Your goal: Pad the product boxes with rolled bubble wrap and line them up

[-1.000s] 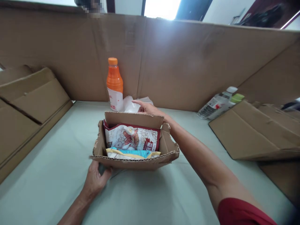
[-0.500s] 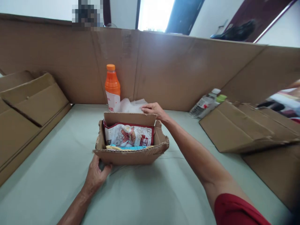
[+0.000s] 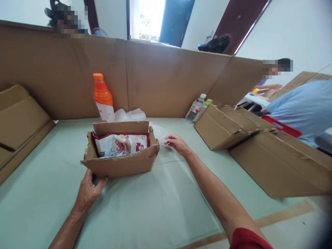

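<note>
Cardboard box (image 3: pixel 121 162), centre-left of frame on the counter (image 3: pixel 166 207), looks light and floppy (torn rim); left hand (image 3: pixel 88 188) pinches its lower corner, right hand (image 3: pixel 176 142) hovers loosely curled, empty.

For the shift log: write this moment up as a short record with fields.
left hand: grips the near left corner of the cardboard box
right hand: fingers curled, beside the box's right side, on or just above the green table; whether it holds anything cannot be told
box contents: red and white snack bag
behind box: orange bottle upright, white plastic bag
right of table: folded cartons, two bottles
</note>
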Demonstrator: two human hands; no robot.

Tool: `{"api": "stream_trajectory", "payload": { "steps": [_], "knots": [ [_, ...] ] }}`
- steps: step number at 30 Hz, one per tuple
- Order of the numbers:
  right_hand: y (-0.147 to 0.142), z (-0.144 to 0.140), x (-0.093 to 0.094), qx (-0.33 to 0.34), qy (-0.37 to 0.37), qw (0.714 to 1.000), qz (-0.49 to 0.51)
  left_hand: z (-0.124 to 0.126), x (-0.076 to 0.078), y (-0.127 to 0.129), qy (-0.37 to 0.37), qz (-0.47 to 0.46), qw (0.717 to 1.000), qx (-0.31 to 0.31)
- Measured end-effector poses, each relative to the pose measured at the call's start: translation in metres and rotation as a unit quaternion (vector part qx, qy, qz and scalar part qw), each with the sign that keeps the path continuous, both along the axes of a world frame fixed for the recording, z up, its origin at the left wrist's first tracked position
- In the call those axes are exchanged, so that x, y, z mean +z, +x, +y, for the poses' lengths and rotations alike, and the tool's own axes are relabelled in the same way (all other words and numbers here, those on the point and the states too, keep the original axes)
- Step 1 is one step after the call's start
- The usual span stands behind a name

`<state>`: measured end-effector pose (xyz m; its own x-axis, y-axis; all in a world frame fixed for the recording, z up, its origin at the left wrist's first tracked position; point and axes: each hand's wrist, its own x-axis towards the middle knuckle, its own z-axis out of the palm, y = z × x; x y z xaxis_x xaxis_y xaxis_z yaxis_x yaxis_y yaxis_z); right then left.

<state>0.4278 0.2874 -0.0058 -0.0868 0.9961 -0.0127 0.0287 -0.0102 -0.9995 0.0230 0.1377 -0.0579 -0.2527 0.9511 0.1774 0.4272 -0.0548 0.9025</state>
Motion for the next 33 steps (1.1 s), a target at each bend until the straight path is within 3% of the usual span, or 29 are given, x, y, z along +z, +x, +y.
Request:
{"api": "stream_trajectory", "payload": {
  "steps": [5, 15, 21, 26, 33],
  "knots": [
    [0.006, -0.024, -0.028, -0.064, 0.004, 0.998, 0.019, -0.001, -0.001, -0.005, -0.010, 0.010, 1.000, 0.010],
    [-0.004, -0.021, -0.046, -0.134, 0.039, 0.990, -0.036, -0.002, -0.014, -0.009, 0.018, 0.076, 0.997, 0.027],
    [-0.002, -0.016, -0.053, -0.149, 0.054, 0.986, -0.056, -0.003, -0.008, -0.004, -0.001, 0.080, 0.996, 0.042],
    [0.002, -0.014, -0.057, -0.202, 0.059, 0.974, -0.080, -0.002, -0.006, -0.002, -0.003, 0.070, 0.997, 0.039],
    [0.010, -0.025, -0.046, -0.198, 0.074, 0.962, -0.174, -0.003, -0.005, -0.003, -0.009, 0.052, 0.998, 0.030]
  ]
}}
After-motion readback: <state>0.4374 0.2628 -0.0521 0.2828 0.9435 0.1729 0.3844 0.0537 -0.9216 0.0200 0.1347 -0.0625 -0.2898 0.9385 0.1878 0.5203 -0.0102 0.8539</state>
